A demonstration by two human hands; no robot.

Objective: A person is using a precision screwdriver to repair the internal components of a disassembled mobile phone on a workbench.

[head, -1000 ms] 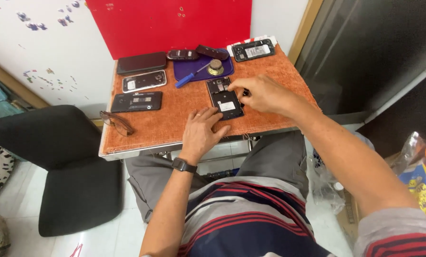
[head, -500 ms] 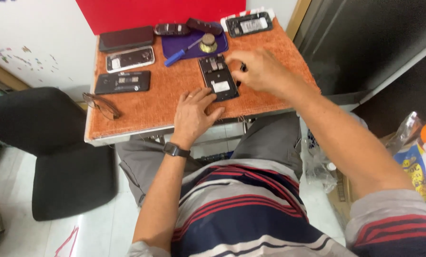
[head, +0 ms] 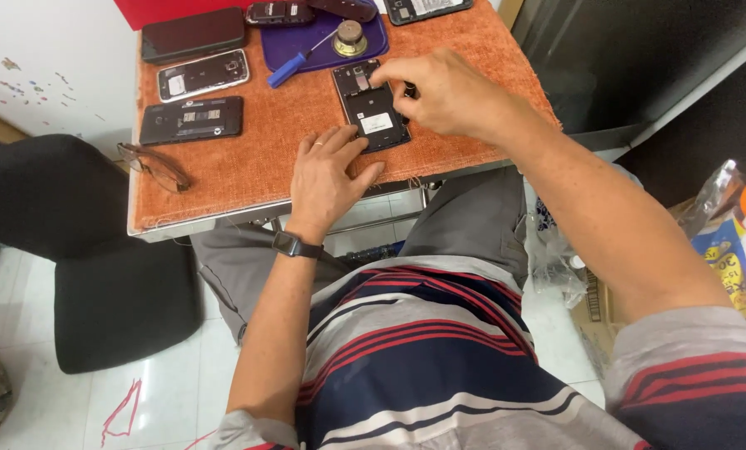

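1. Your left hand [head: 327,179] lies flat on the orange mat [head: 256,158], fingers spread, holding nothing. Its fingertips touch the near left edge of the open phone [head: 375,112].
2. Your right hand [head: 448,96] sits over the phone's upper right corner, fingers curled tight around a small dark tool [head: 410,88]. Only the tool's end shows, so you cannot tell what kind it is.
3. The phone lies back-up with its cover off, near the middle of the mat, just in front of the purple tray [head: 327,42].
4. On the tray lie a blue screwdriver [head: 292,69] and a round brass piece [head: 350,37], apart from each other.
5. To the left of the phone, well apart from it, lie three more phones: a dark one [head: 193,35] at the far edge, a silver-rimmed one [head: 202,75] below it, and a black one with its back open [head: 191,121] nearest you.
6. Brown glasses [head: 155,165] rest folded at the mat's left edge.
7. A black chair [head: 73,250] stands left of the table, beside your knee.
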